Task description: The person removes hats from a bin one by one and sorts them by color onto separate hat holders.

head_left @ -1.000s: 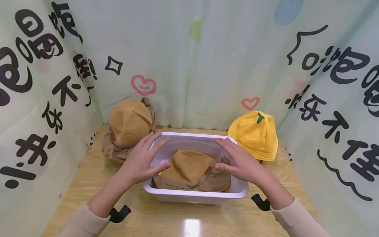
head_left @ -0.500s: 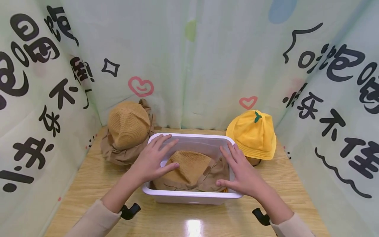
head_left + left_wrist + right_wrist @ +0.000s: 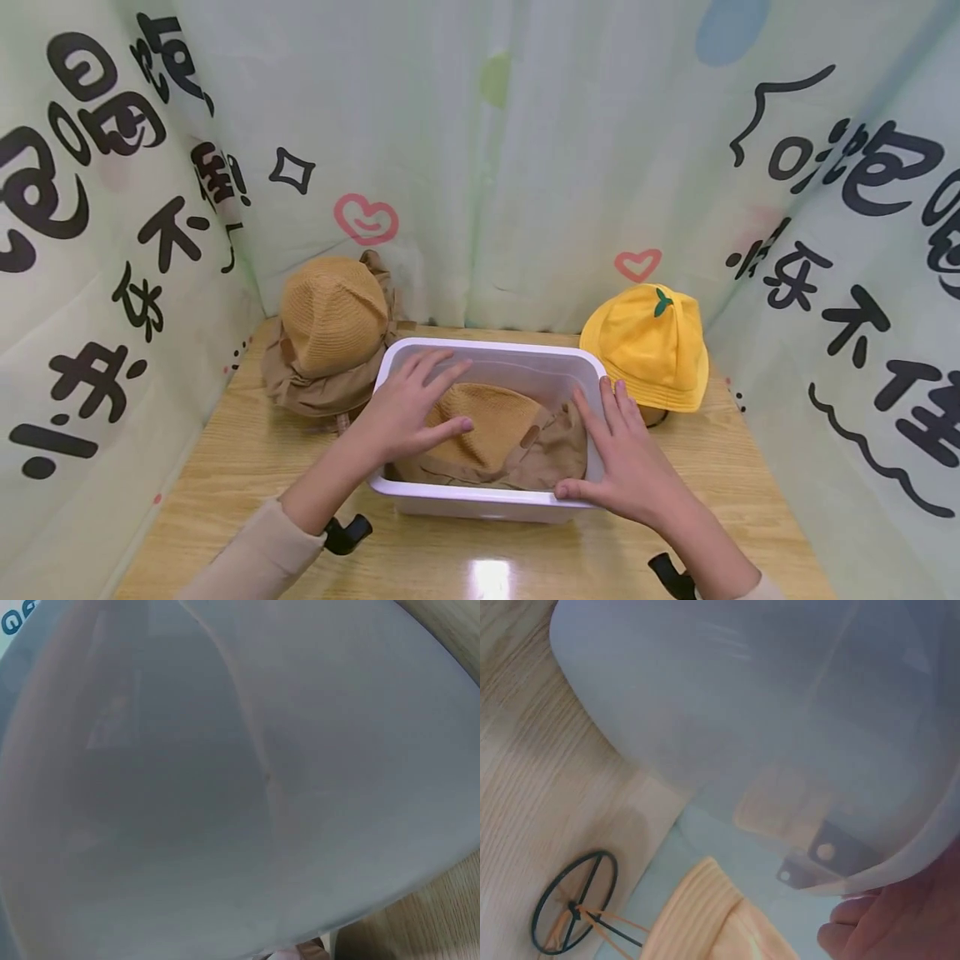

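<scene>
A pale lilac plastic bin point(image 3: 480, 506) stands in the middle of the table with a tan knitted hat point(image 3: 487, 417) inside, its brown fabric brim spread along the bottom. My left hand point(image 3: 405, 421) reaches over the bin's left rim, fingers straight and thumb pointing right above the hat. On the other side my right hand point(image 3: 626, 467) lies spread at the right rim, with its thumb along the front right corner. The left wrist view is filled by the bin's smooth wall point(image 3: 240, 787). In the right wrist view, fingers point(image 3: 844, 930) show just below the bin's curved rim.
Behind and left of the bin sits another tan hat point(image 3: 333, 312) with a brown brim. A yellow hat point(image 3: 645, 346) with a green sprout is at the back right; a black ring-shaped base point(image 3: 574, 904) shows beside it. Printed curtains point(image 3: 525, 167) enclose the wooden table point(image 3: 420, 562).
My left hand has moved right, further over the bin. My right hand has come down and nearer to me, its thumb now at the front rim. The hats stay put.
</scene>
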`<state>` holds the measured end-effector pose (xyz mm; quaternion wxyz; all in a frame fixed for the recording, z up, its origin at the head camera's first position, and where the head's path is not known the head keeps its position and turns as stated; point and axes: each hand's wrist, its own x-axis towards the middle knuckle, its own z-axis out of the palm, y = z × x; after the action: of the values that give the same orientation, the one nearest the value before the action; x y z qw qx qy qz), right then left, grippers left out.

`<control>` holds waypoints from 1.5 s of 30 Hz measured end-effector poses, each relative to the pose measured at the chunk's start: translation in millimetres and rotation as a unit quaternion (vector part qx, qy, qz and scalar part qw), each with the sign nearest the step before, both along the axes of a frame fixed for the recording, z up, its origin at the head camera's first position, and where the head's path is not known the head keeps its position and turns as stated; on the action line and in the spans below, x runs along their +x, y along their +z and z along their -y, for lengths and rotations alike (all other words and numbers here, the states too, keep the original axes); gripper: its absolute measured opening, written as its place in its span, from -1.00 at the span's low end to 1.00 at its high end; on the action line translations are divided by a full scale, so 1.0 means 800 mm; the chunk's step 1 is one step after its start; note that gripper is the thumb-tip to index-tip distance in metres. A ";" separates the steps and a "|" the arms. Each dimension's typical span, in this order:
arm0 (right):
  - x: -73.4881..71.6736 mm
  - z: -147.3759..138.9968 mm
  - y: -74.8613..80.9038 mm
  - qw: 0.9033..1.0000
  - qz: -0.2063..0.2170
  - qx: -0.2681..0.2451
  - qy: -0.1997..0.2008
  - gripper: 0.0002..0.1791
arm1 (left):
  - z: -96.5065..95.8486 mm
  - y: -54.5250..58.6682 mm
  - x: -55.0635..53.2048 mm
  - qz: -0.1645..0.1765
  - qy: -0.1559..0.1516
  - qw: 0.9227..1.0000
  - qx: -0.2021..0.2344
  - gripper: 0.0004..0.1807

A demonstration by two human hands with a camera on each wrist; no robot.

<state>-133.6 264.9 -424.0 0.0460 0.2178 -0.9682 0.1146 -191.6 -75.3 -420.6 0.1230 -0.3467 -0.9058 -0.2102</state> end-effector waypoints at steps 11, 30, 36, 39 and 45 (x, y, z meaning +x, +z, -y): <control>0.018 0.010 -0.012 0.999 0.006 0.014 -0.032 0.37 | -0.021 0.000 0.000 0.018 -0.003 0.999 -0.036 -0.15; 0.020 0.013 -0.020 0.999 -0.004 -0.019 -0.044 0.36 | -0.031 -0.042 0.002 0.144 -0.001 0.984 -0.109 -0.17; 0.021 0.014 -0.020 0.999 0.004 -0.025 -0.043 0.35 | -0.032 -0.045 0.003 0.179 -0.001 0.971 -0.160 -0.15; 0.022 0.014 -0.020 0.999 0.003 -0.024 -0.043 0.36 | -0.033 -0.047 0.003 0.198 -0.009 0.965 -0.174 -0.15; 0.020 0.013 -0.019 0.999 -0.002 -0.026 -0.044 0.34 | -0.035 -0.049 0.002 0.204 -0.004 0.962 -0.184 -0.20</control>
<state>-117.4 254.7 -439.5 0.0584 0.1743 -0.9733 0.1376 -190.4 -47.1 -459.6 -0.1310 -0.3168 -0.9334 -0.1062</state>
